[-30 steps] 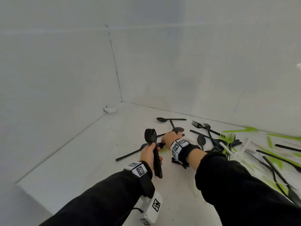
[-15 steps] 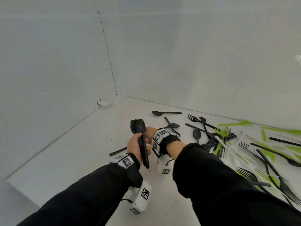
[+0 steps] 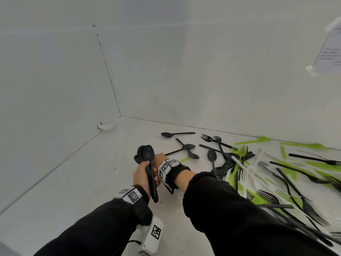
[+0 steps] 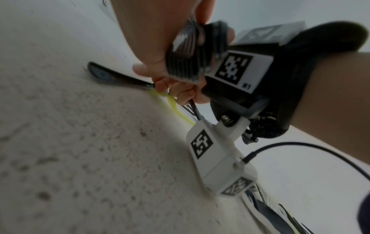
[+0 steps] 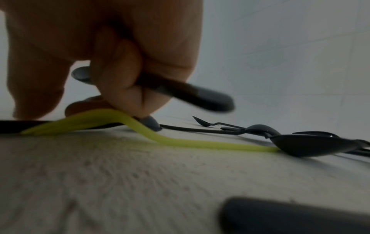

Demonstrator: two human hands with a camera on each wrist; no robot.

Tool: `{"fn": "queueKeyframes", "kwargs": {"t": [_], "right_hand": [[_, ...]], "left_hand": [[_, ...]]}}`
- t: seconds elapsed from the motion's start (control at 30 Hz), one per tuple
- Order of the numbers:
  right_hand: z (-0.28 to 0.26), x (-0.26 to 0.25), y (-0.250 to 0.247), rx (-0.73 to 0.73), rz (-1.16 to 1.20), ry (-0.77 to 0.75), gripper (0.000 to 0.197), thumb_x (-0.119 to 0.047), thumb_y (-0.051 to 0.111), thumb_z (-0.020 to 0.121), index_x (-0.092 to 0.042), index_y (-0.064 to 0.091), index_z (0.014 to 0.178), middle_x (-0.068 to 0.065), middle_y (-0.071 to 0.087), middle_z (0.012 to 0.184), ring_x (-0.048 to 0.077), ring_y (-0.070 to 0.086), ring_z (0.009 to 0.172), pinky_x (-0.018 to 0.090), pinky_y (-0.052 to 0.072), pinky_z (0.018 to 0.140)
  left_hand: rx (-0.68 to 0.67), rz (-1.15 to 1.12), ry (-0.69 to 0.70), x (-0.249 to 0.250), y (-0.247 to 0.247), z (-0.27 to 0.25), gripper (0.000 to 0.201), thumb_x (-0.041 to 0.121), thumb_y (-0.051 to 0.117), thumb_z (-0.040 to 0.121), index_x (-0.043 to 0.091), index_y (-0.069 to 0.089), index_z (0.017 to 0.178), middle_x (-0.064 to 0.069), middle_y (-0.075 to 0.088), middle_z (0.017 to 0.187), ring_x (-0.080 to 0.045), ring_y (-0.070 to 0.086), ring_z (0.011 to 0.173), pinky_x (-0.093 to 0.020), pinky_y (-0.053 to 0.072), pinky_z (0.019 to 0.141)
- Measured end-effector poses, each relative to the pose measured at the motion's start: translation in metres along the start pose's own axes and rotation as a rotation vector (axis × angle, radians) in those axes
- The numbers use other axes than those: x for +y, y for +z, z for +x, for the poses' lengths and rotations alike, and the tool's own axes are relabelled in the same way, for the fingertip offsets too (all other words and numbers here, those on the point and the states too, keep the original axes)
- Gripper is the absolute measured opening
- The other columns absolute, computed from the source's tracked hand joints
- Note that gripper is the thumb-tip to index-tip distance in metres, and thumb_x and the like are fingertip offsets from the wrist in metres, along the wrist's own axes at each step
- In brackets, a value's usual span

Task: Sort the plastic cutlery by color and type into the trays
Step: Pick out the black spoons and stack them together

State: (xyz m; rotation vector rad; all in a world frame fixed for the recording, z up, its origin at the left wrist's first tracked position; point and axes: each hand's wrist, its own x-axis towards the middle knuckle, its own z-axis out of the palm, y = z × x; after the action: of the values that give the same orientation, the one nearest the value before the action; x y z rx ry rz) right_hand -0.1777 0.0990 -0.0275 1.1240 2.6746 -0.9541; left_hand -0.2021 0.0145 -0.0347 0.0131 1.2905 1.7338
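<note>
A stack of smooth black plastic spoons was gripped upright by the left hand; another black spoon was pinched by the right hand over the grainy white desk, nearer the left wall than before.

Cutlery pile right of hands, spoons behind

A stack of black spoons is standing near-upright, bowls up, while more black spoons, black forks, green pieces and white forks are lying scattered and overlapping on the white table.
</note>
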Motion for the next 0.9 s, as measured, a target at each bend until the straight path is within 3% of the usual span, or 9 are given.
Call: {"fn": "queueKeyframes", "kwargs": {"t": [0.1, 0.17, 0.27, 0.43, 0.53, 0.6, 0.67, 0.83, 0.9], "right_hand": [[-0.001, 0.001, 0.000, 0.001, -0.152, 0.038, 0.038, -0.013, 0.043, 0.094, -0.014, 0.038, 0.056, -0.002, 0.040, 0.055, 0.017, 0.045, 0.053, 0.020, 0.036, 0.052], [-0.010, -0.003, -0.005, 0.049, -0.154, 0.066, 0.033, -0.015, 0.041, 0.096, -0.011, 0.045, 0.064, 0.001, 0.047, 0.064, 0.022, 0.058, 0.078, 0.026, 0.045, 0.071], [-0.012, -0.001, -0.011, 0.049, -0.220, 0.035, 0.024, -0.016, 0.041, 0.098, -0.003, 0.060, 0.101, 0.011, 0.063, 0.105, 0.028, 0.059, 0.110, 0.031, 0.044, 0.092], [-0.017, 0.020, -0.028, 0.143, 0.113, 0.160, 0.027, -0.024, 0.055, 0.088, -0.006, 0.046, 0.071, 0.004, 0.049, 0.073, 0.024, 0.053, 0.085, 0.025, 0.039, 0.058], [-0.018, 0.033, -0.047, 0.174, 0.308, 0.209, 0.035, -0.036, 0.045, 0.094, -0.002, 0.052, 0.100, 0.013, 0.059, 0.087, 0.029, 0.058, 0.085, 0.027, 0.041, 0.065], [-0.012, 0.039, -0.055, 0.203, 0.337, 0.238, 0.031, -0.026, 0.041, 0.095, 0.000, 0.049, 0.110, 0.015, 0.063, 0.091, 0.031, 0.063, 0.086, 0.030, 0.047, 0.068], [-0.008, 0.046, -0.061, 0.270, 0.271, 0.280, 0.036, -0.019, 0.040, 0.095, 0.002, 0.046, 0.124, 0.019, 0.059, 0.118, 0.034, 0.057, 0.110, 0.032, 0.045, 0.085], [0.000, 0.059, -0.069, 0.348, 0.186, 0.256, 0.034, -0.018, 0.050, 0.088, -0.004, 0.055, 0.118, 0.016, 0.062, 0.115, 0.032, 0.058, 0.108, 0.025, 0.039, 0.076], [0.003, 0.059, -0.066, 0.282, 0.073, 0.195, 0.032, -0.012, 0.043, 0.090, -0.006, 0.055, 0.120, 0.017, 0.062, 0.118, 0.033, 0.058, 0.109, 0.028, 0.044, 0.082]], "left_hand": [[-0.017, 0.030, 0.000, -0.001, 0.001, -0.002, 0.024, 0.026, 0.043, 0.091, 0.010, 0.053, 0.076, 0.002, 0.048, 0.046, -0.010, 0.037, 0.029, -0.013, 0.034, 0.034], [-0.028, 0.024, 0.016, 0.000, 0.001, -0.005, 0.023, 0.025, 0.042, 0.092, 0.010, 0.054, 0.080, 0.002, 0.048, 0.046, -0.011, 0.037, 0.029, -0.013, 0.034, 0.034], [-0.017, 0.011, 0.061, 0.003, 0.001, -0.010, 0.023, 0.022, 0.040, 0.094, 0.010, 0.052, 0.078, 0.001, 0.047, 0.047, -0.011, 0.036, 0.028, -0.013, 0.032, 0.034], [-0.013, 0.028, 0.058, 0.005, -0.001, -0.012, 0.021, 0.022, 0.039, 0.095, 0.012, 0.053, 0.085, -0.003, 0.042, 0.061, -0.012, 0.036, 0.030, -0.014, 0.031, 0.036], [-0.016, 0.040, 0.042, 0.005, -0.001, -0.011, 0.020, 0.023, 0.038, 0.095, 0.013, 0.054, 0.086, -0.002, 0.041, 0.062, -0.012, 0.036, 0.030, -0.015, 0.032, 0.035], [-0.016, 0.049, 0.036, 0.004, 0.000, -0.009, 0.021, 0.024, 0.038, 0.095, 0.013, 0.054, 0.087, -0.002, 0.041, 0.063, -0.011, 0.036, 0.030, -0.015, 0.031, 0.035], [-0.016, 0.059, 0.032, 0.003, 0.002, -0.006, 0.021, 0.024, 0.037, 0.095, 0.014, 0.054, 0.087, -0.002, 0.041, 0.063, -0.011, 0.035, 0.031, -0.015, 0.030, 0.035], [-0.012, 0.072, 0.011, 0.002, 0.007, 0.000, 0.021, 0.024, 0.038, 0.095, 0.014, 0.054, 0.087, -0.002, 0.041, 0.063, -0.011, 0.033, 0.033, -0.015, 0.029, 0.035], [-0.007, 0.080, 0.008, 0.002, 0.009, 0.003, 0.021, 0.023, 0.038, 0.095, 0.013, 0.054, 0.087, -0.002, 0.041, 0.062, -0.012, 0.033, 0.033, -0.016, 0.028, 0.036]]}}
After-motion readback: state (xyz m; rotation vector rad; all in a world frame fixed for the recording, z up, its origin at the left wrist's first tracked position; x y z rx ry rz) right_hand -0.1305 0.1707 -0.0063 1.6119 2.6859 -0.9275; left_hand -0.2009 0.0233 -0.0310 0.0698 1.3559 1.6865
